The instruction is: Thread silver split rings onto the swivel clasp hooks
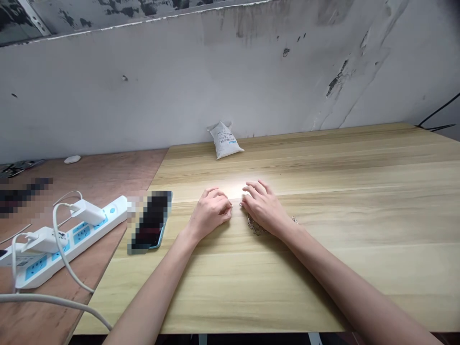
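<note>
My left hand (pixel 212 209) rests on the wooden table with its fingers curled and the thumb and forefinger pinched together. Whatever is in that pinch is too small to make out. Just across a narrow gap, my right hand (pixel 264 205) pinches a small shiny metal piece (pixel 240 204) between thumb and forefinger, its other fingers loosely raised. Under the right palm and wrist lies a tangle of thin silvery metal links (pixel 256 226), partly hidden by the hand. A bit of it shows beyond the wrist.
A white printed packet (pixel 227 141) stands against the wall at the back. To the left lie a phone (pixel 151 223), partly blurred out, and a white power strip (pixel 81 239) with plugged-in chargers. Its cable (pixel 53 299) crosses the table's left edge.
</note>
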`<state>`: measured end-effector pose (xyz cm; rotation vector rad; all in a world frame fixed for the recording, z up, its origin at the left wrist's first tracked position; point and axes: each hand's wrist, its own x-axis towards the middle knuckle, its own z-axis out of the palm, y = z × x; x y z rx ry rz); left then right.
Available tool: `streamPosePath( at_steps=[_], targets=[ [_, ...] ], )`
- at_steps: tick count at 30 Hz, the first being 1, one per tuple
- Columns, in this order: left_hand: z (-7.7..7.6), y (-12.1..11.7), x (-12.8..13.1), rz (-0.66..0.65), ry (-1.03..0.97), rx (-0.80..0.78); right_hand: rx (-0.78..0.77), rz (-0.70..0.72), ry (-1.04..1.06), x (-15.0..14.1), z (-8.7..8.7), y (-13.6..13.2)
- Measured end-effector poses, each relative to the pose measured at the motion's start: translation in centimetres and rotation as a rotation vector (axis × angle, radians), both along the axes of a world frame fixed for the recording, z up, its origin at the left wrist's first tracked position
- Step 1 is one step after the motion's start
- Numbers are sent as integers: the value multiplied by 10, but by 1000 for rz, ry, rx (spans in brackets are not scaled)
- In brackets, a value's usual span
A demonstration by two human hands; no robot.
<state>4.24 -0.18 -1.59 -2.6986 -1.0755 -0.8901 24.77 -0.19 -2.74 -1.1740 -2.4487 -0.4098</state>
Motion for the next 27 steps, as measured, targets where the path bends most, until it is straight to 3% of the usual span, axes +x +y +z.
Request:
streamPosePath(
  at_steps=[7,13,18,27],
  targets=[
    [-6,3,-8,45,-105,-145,-38,-37,15,3,5,-2],
    [-6,3,-12,83,-46,-82,-118,47,9,8,14,-13],
    [-4,3,-10,163,-6,-9,-50,68,-33,4,15,-14],
    [-3,1,-7,146,23,28,-16,32,-23,-6,6,-7]
  ],
)
